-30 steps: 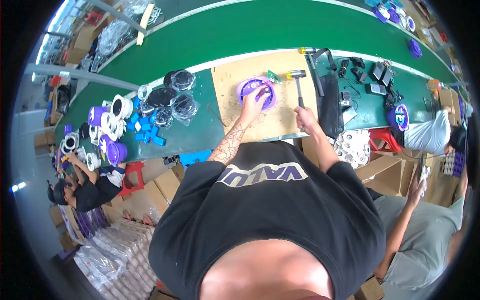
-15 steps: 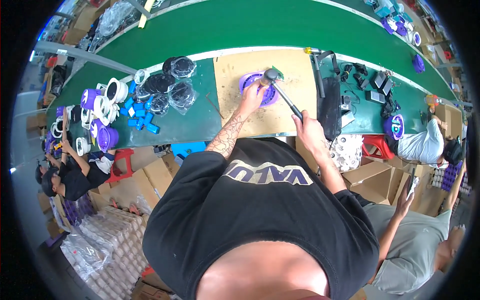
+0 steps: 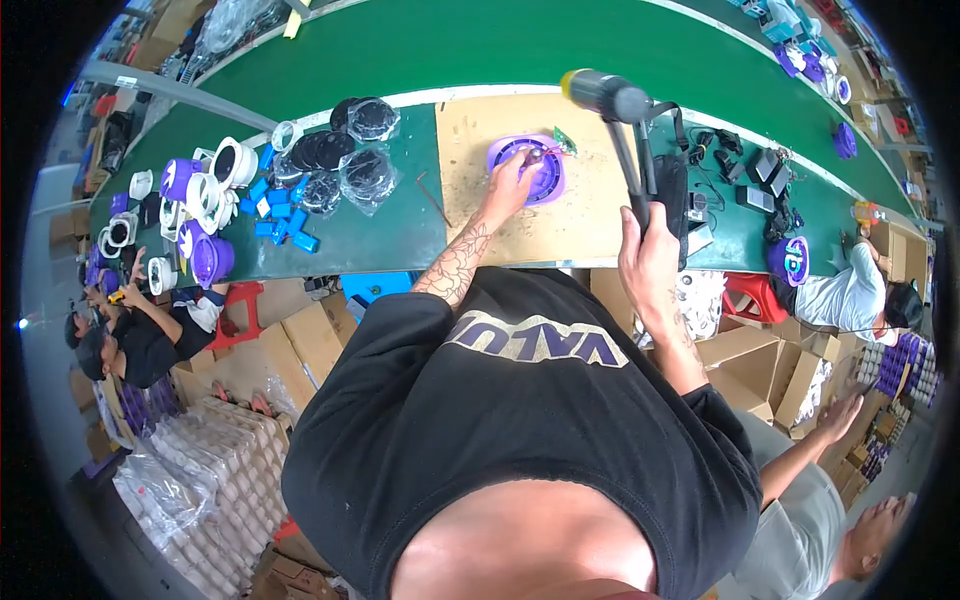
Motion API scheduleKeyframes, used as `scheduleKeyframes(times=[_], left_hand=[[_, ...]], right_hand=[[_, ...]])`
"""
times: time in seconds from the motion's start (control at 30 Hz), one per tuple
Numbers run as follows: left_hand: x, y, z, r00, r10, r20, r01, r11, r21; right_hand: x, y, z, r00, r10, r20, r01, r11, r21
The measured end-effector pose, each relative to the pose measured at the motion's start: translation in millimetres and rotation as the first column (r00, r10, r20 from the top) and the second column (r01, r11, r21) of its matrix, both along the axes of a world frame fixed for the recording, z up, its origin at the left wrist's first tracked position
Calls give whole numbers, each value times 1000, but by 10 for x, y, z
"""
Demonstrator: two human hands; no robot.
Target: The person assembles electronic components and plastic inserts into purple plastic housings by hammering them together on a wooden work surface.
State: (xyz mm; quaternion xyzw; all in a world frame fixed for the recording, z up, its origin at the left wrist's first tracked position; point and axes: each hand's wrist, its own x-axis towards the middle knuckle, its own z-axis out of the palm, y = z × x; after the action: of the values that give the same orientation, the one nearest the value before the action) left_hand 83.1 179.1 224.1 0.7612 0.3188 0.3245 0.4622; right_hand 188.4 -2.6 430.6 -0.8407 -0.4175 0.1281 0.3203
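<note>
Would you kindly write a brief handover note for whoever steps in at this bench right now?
Left hand: rests on the round purple part, steadying it on the wooden board.
Right hand: grips the mallet by its handle, head raised above the board, clear of the part.
Done: part is seated on the board.
Left: the strike has not landed; more purple and white parts wait at the far left of the green bench.
</note>
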Motion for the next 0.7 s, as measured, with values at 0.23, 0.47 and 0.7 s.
scheduleKeyframes(times=[0.23,0.47,0.7], left_hand=[[33,-46,-86,1000,11,16,-11,999,30],[64,0,-111,1000,14,-5,-14,999,-30],[9,-38,-61,999,25,33,-27,999,41]], right_hand=[[27,-79,-487,992,99,80,-50,883,-466],[-91,-86,-220,997,-51,57,57,993,-102],[44,-76,-373,998,42,51,-16,905,-425]])
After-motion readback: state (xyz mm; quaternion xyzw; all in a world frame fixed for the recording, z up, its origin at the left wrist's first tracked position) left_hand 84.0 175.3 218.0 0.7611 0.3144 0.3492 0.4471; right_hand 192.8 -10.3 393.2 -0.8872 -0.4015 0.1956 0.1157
